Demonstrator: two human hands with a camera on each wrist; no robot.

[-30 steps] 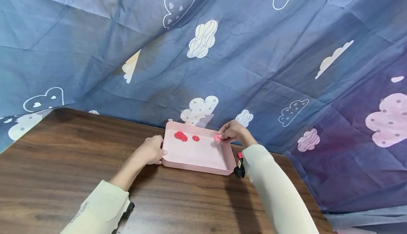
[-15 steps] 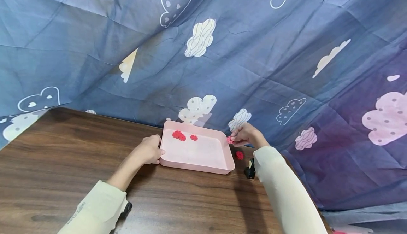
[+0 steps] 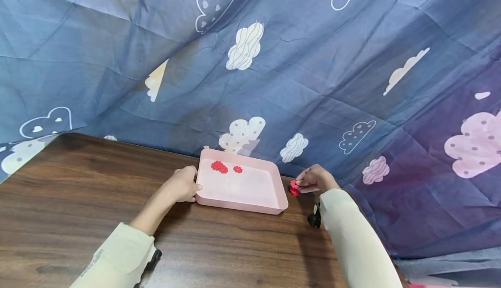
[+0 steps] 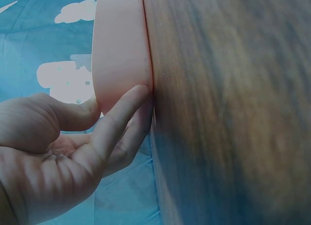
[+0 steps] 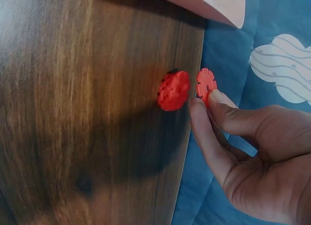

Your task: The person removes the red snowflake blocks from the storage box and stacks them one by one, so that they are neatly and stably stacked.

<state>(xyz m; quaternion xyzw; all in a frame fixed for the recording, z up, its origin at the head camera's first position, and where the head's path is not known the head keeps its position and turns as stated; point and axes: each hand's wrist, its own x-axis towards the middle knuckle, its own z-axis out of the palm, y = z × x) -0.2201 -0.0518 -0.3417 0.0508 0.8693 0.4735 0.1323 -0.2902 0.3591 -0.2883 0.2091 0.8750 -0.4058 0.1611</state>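
A shallow pink tray [image 3: 242, 207] lies on the wooden table. My left hand [image 3: 184, 185] grips its left side, the thumb over the rim and the fingers against the outer wall [image 4: 119, 50]. Right of the tray, my right hand [image 3: 316, 178] pinches a red notched plastic disc [image 5: 206, 81] between thumb and fingers. Close beside that disc, a small stack of similar red discs [image 5: 173, 91] sits on the table. Inside the tray, near its back, lie a cluster of red discs [image 3: 219, 167] and a single red disc [image 3: 238, 169].
A blue cloth [image 3: 188, 83] printed with clouds hangs behind the wooden table [image 3: 219, 249] and along its right side. Dark wrist devices show under both sleeves, one at the right wrist [image 3: 314, 218].
My right hand has moved from above the tray's back right corner, out over its right rim, to the disc stack, carrying the pinched disc. The left hand keeps its grip on the tray.
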